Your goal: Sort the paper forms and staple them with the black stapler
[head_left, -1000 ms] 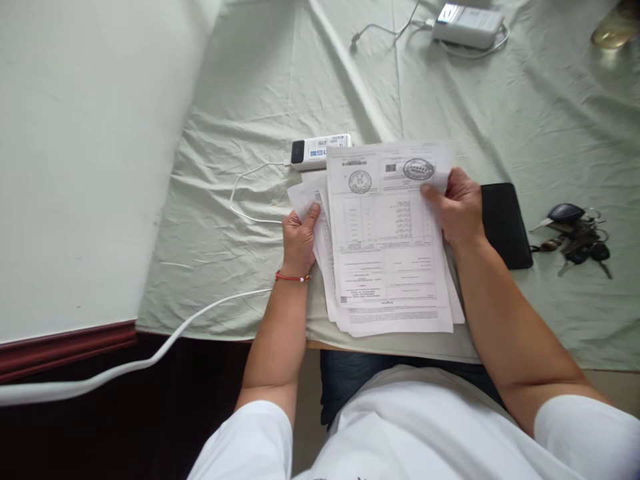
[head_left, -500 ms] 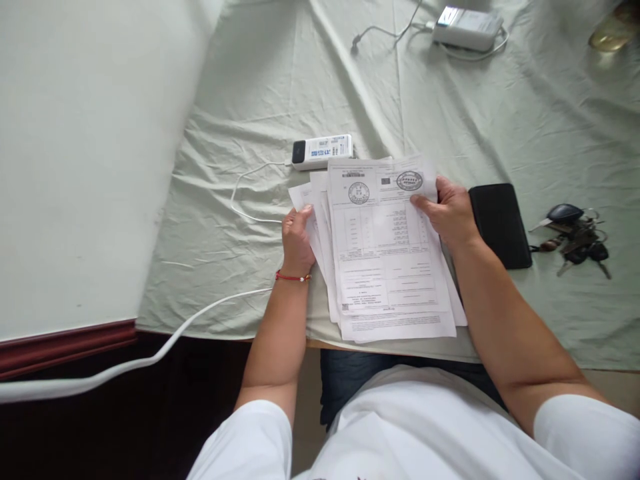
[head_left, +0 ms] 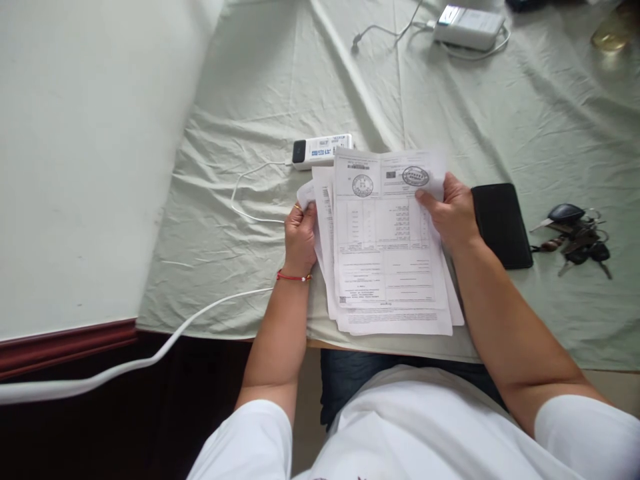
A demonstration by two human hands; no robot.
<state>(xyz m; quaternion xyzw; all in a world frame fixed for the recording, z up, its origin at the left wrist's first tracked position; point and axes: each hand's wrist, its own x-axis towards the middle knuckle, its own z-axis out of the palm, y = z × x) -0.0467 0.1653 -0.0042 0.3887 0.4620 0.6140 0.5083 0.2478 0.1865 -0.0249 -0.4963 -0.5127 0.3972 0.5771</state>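
White printed sheets (head_left: 387,267) are held in a loose stack above the near edge of the table, with the pale green tablecloth (head_left: 260,100) spread beneath. Their left edges are gripped by the left hand (head_left: 301,230), thumb on top, and the paper corners there are bent; a red bracelet (head_left: 294,277) is worn on that wrist. At the upper right, the stack is pinched by the right hand (head_left: 454,210), its thumb laid on the top sheet close to an oval stamp (head_left: 415,176). How many sheets are held by each hand cannot be told.

Just beyond the stack, a white power bank (head_left: 320,152) is partly covered by the papers — a thin white cable (head_left: 245,175) is run from its left end. Just right of the right hand, a black flat object (head_left: 503,227) is laid, with a bunch of keys (head_left: 575,233) placed further right. On the far side, a white device (head_left: 470,27) is seen with its cord (head_left: 377,28) plugged in.
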